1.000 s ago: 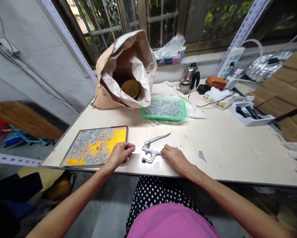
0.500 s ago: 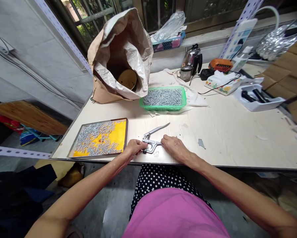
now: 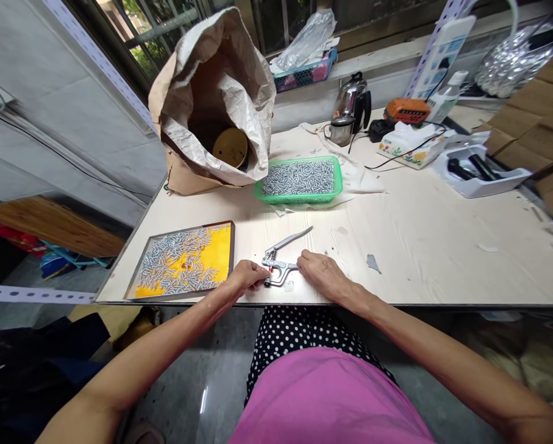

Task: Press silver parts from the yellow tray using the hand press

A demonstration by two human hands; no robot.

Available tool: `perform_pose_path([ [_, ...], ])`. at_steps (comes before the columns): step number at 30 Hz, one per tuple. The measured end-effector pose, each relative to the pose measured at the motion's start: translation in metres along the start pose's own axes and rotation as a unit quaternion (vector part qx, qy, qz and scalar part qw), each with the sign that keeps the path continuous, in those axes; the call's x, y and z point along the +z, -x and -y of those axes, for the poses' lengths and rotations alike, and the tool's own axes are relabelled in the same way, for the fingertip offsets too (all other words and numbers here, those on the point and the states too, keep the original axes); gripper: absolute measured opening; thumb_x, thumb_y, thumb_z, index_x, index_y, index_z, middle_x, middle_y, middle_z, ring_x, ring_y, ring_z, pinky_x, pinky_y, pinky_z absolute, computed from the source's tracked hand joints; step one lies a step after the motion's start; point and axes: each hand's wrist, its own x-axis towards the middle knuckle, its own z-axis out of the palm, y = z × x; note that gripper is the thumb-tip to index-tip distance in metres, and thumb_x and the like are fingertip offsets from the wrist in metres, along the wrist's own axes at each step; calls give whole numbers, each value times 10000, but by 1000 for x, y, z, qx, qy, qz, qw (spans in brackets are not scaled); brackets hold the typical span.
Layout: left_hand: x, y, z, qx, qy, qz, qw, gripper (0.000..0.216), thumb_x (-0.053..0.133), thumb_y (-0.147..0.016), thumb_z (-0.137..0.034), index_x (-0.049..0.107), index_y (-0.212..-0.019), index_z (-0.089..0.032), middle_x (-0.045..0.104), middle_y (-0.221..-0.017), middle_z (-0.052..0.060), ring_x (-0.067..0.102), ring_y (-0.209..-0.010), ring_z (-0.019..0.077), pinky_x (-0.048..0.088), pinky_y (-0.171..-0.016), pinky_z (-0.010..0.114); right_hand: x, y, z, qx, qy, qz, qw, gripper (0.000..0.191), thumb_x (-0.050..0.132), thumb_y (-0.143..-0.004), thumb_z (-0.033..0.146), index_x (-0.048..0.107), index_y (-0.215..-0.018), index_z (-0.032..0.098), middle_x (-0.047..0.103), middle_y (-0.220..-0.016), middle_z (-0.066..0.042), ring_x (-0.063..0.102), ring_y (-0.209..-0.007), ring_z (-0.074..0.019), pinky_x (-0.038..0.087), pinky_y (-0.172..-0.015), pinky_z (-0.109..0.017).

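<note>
Hand press pliers [image 3: 282, 264] with a coil spring and spread handles lie on the table near its front edge. My right hand [image 3: 323, 274] has its fingers closed round the end of the lower handle. At the jaw end, the fingertips of my left hand [image 3: 248, 275] are pinched together by a small red part; whatever they hold is too small to make out. Left of that hand, a shallow tray [image 3: 233, 250] with a yellow bottom carries many small metal pins [image 3: 174, 253]. More such pins fill a green basket [image 3: 299, 200] behind the pliers.
A large paper sack [image 3: 188, 172] stands open at the back left. Along the back are a metal kettle [image 3: 350, 102], a cup [image 3: 341, 131], an orange battery [image 3: 406, 111], a tissue pack [image 3: 410, 151] and a white tray [image 3: 484, 185]. A grey scrap [image 3: 373, 263] lies to the right.
The whole view has shifted slightly. A red part at the pliers' jaw shows more clearly beside my left fingertips. Both hands keep about the same place at the pliers.
</note>
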Motion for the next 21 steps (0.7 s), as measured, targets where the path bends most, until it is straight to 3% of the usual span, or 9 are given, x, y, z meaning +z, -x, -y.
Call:
perform_pose_path([
  [5,-1,0,2,5,2,31,999,400,768,-669,-409,518,-491,-152,445,-412,-45,353,-391,59,270,-421,210,1,1,0,-4,-7,-12,1000,226,396,-959,123,618,-951,161,628,-980,-78,568,-829,-172,378,-683,-289],
  [18,4,2,2,-13,6,16,1000,259,699,-765,-284,568,-594,-141,475,-418,-57,401,-381,66,353,-429,203,4,2,-2,-14,-11,-26,999,225,398,-963,124,621,-959,150,624,-977,-76,571,-833,-166,396,-694,-285],
  [21,5,3,2,-15,9,16,1000,240,644,-808,-241,569,-605,-139,474,-418,-58,400,-376,66,363,-426,202,-6,1,-8,-28,-23,-15,999,187,476,-961,240,637,-1004,155,625,-1086,-106,579,-937,-200,428,-778,-314],
])
